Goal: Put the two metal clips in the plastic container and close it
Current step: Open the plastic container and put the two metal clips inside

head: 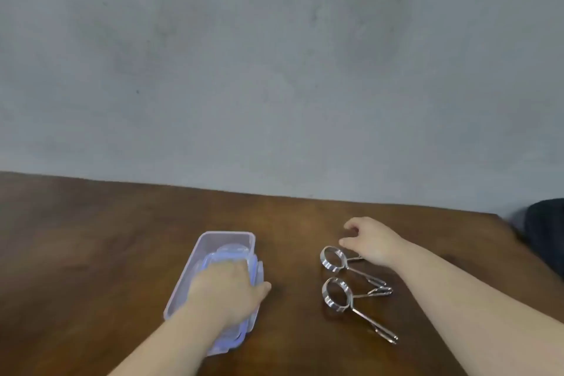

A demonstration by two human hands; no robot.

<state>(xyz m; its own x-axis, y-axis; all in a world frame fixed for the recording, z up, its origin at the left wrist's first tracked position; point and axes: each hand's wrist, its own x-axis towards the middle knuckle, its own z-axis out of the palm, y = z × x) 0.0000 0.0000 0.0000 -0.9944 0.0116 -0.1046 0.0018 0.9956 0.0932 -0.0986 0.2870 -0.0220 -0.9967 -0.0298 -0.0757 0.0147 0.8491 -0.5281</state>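
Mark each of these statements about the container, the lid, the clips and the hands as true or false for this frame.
1. Both metal clips lie on the wooden table, outside the plastic container. True.
2. The left hand is on the blue-edged lid, which sits partly in the container. True.
3. The right hand has lifted one clip off the table. False: it rests beside the farther clip, and both clips lie on the table.
4. The container is closed and latched. False: its far end is open, and the lid lies askew, not seated.
5. The clips lie to the left of the container. False: they lie to its right, near the right hand.
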